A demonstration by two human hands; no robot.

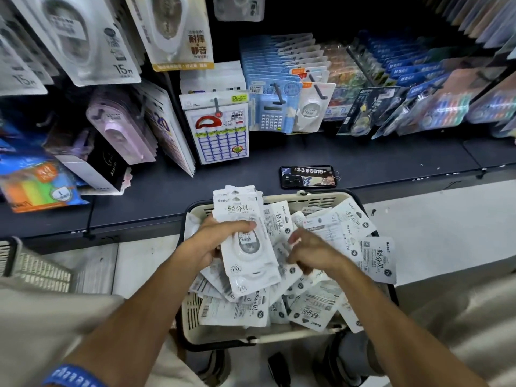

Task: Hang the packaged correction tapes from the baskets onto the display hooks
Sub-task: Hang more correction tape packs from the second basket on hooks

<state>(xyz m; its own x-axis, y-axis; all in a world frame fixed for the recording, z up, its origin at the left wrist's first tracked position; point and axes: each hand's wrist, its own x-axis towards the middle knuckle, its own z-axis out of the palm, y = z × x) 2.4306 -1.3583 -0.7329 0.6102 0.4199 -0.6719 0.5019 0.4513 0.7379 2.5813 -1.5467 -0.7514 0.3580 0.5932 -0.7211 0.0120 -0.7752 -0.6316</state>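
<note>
Stack of packaged correction tapes held over the stock basket, below the display hooks.

The cream basket (284, 335), directly beneath both hands, is heaped with loose white packs. The left hand (220, 241) grips a fanned stack of correction tape packs (245, 236), thumb across the front. Just right of the stack, the right hand (312, 252) hovers with fingers curled; whether it holds a pack cannot be told. Beyond the grip, a phone (308, 177) lies on the dark shelf (391, 160).

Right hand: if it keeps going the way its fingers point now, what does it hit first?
The right hand points left, toward the stack of packaged correction tapes that the left hand grips above the basket. It would likely meet that stack first, though depth is uncertain.
</note>
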